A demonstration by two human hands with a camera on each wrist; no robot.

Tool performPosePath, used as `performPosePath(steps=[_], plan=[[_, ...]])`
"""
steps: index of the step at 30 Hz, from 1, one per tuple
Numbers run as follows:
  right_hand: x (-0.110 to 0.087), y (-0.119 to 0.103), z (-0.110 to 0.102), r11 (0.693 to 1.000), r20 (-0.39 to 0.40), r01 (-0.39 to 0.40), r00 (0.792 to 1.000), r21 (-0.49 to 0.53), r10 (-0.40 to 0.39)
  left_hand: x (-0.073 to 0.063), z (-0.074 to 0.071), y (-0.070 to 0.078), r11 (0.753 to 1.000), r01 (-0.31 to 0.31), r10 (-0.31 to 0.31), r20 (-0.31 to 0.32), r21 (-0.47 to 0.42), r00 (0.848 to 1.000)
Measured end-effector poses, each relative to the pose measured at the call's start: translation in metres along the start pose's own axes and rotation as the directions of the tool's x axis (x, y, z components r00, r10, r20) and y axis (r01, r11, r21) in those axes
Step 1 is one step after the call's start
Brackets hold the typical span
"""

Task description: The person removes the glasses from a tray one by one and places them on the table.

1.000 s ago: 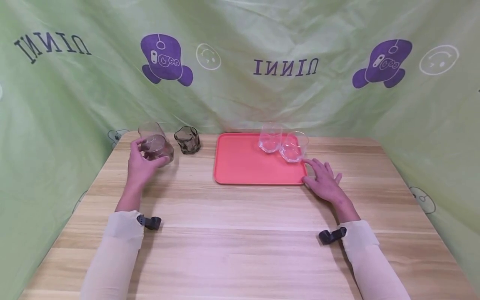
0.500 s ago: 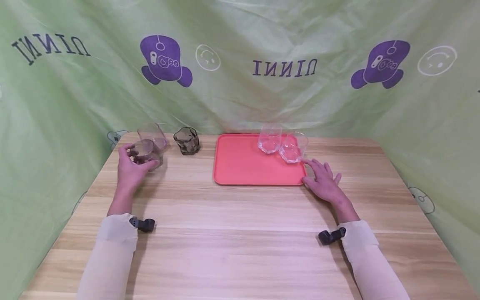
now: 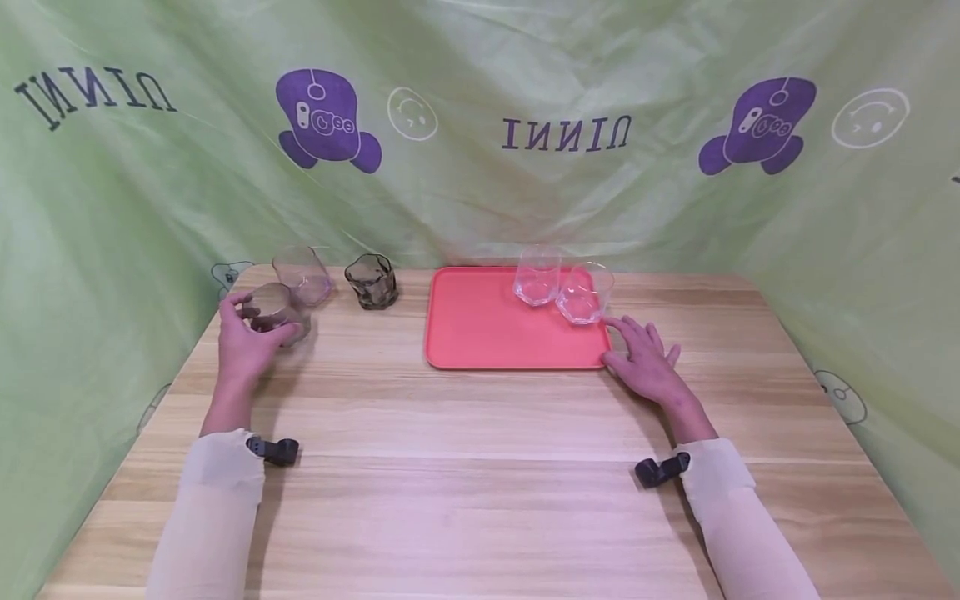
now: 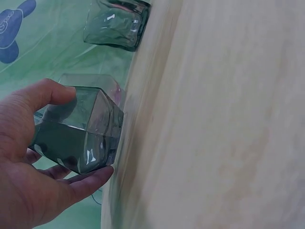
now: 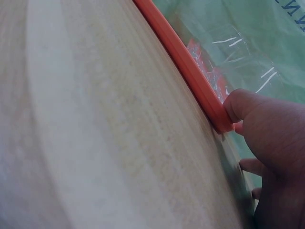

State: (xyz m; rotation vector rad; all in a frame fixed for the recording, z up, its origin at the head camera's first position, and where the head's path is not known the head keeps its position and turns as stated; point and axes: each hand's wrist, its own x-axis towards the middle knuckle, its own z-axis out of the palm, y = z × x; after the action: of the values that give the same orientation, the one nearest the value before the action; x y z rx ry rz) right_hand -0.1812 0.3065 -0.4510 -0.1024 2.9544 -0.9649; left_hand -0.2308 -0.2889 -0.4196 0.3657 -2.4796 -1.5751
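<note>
My left hand (image 3: 246,343) grips a smoky-grey drinking glass (image 4: 88,129), thumb on one side and fingers on the other. The glass is tilted, its mouth towards the palm and its faceted base close over the wooden table. Behind it stands a paler, faintly pink glass (image 3: 303,279), and right of that a dark wavy glass (image 3: 372,283). My right hand (image 3: 643,362) rests at the right edge of a red tray (image 3: 480,329), thumb at the front corner (image 5: 221,121) and index finger farther up the rim. Two clear glasses (image 3: 538,283) stand upright on the tray's right half.
The wooden table (image 3: 450,467) reaches back to a green printed curtain (image 3: 465,200), which also hangs along both sides. Both glass groups and the tray are near the table's far edge. A small black camera (image 3: 277,451) sits on each wrist.
My left hand has moved left and a little nearer with the smoky glass, away from the pale glass that it overlapped before. The right hand and the tray have stayed in place.
</note>
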Motion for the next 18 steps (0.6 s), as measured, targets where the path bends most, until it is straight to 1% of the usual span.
performPosePath(steps=[5,9,18], plan=[[0.000,0.001,0.001,1.000,-0.007,-0.003,1.000,0.003,0.003,0.002,-0.003,-0.003,1.000,0.011,-0.010,-0.010,0.016,1.000],[0.001,0.001,0.001,1.000,-0.003,-0.007,1.000,0.002,0.007,0.004,-0.006,-0.005,1.000,0.018,-0.018,-0.018,0.006,1.000],[0.000,-0.001,0.000,1.000,0.008,-0.017,1.000,0.000,0.017,0.010,-0.014,-0.010,0.999,0.031,-0.031,-0.014,-0.022,0.999]])
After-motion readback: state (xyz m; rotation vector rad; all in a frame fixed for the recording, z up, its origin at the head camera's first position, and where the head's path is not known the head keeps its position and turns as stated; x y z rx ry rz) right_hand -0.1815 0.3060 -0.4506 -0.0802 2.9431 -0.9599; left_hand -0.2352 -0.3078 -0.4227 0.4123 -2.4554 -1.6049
